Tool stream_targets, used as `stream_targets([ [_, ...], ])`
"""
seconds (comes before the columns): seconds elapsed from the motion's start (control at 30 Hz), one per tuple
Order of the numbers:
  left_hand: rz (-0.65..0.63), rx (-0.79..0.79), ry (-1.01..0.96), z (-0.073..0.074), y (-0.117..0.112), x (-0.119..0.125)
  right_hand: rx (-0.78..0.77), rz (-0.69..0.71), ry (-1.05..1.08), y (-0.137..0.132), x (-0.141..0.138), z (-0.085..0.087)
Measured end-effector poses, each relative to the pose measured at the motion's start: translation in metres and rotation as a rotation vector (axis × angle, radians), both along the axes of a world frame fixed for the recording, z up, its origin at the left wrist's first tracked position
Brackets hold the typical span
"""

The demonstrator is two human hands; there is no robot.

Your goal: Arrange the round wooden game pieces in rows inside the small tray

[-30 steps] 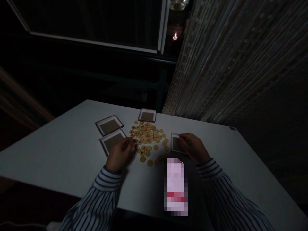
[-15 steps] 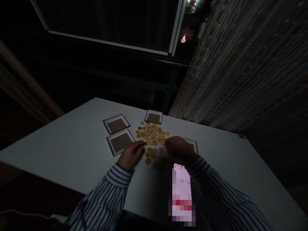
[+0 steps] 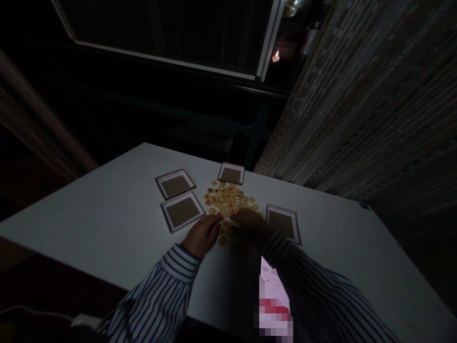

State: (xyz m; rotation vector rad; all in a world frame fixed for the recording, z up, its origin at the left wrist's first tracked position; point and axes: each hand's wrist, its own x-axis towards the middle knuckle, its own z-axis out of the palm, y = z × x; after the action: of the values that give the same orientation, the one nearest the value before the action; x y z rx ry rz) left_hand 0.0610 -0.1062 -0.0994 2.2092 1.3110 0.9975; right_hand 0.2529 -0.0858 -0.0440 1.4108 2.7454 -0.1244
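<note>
A heap of round, pale wooden Chinese chess pieces (image 3: 228, 195), some marked with red or black characters, lies loose on the table. At its near left edge is my left hand (image 3: 202, 236), its fingers bent and pressed together at the pieces; what lies between the fingertips is hidden. My right hand (image 3: 252, 226) reaches over the near right side of the heap, its fingertips close to my left hand. Shadow and its own back hide most of its fingers. A few pieces (image 3: 223, 241) lie between and below the hands.
Two shallow framed trays, an upper one (image 3: 193, 182) and a lower one (image 3: 164, 214), lie left of the heap. Another tray (image 3: 243, 176) is behind it, and one (image 3: 299, 237) sits to the right. A lit phone (image 3: 273, 281) showing a timer lies by my right forearm on the white table (image 3: 107, 205).
My right hand has moved left and nearer me, toward my left hand, uncovering the right tray. The left hand stays by the heap. The phone's timer now reads differently; the view has shifted slightly.
</note>
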Motion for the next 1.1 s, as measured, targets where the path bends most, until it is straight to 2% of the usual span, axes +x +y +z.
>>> stream_targets([
  [0.23,0.007,0.033,-0.004,-0.002,-0.001,0.002,0.001,0.003,0.006,-0.002,-0.009,0.002],
  [0.6,-0.041,0.046,0.019,0.001,-0.001,0.005,0.063,-0.005,-0.014,0.002,-0.011,-0.009],
  [0.83,-0.045,0.063,0.016,-0.002,0.0,0.005,0.043,-0.015,-0.03,-0.001,-0.013,-0.004],
  [1.1,-0.05,0.045,-0.054,0.003,-0.002,0.004,0.054,0.001,-0.001,-0.001,-0.014,0.002],
])
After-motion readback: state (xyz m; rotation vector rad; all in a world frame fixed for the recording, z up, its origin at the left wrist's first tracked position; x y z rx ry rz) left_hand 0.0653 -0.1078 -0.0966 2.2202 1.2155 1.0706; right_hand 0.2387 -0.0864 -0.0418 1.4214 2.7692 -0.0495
